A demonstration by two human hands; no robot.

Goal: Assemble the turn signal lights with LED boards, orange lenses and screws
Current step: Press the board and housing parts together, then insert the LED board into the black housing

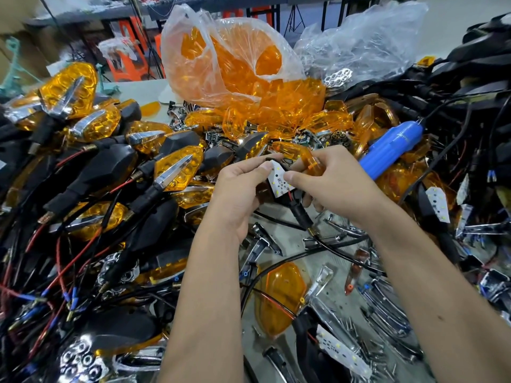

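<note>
My left hand (pixel 237 186) grips a black turn signal housing (pixel 296 205) with a white LED board (pixel 279 178) lying in it; its thumb presses the board's upper edge. My right hand (pixel 326 181) pinches the board's right side with thumb and fingers, and an orange lens (pixel 312 161) is tucked under its fingers. A black stalk and cable hang from the housing toward the table. Another orange lens (pixel 279 297) lies on the table below my arms.
Finished signals with orange lenses (pixel 177 170) pile up on the left among red and black wires. A plastic bag of orange lenses (pixel 237 67) stands behind. A blue electric screwdriver (pixel 392 150) lies at right. Chrome trims, loose screws (pixel 359 333) and LED boards (pixel 439 203) litter the table.
</note>
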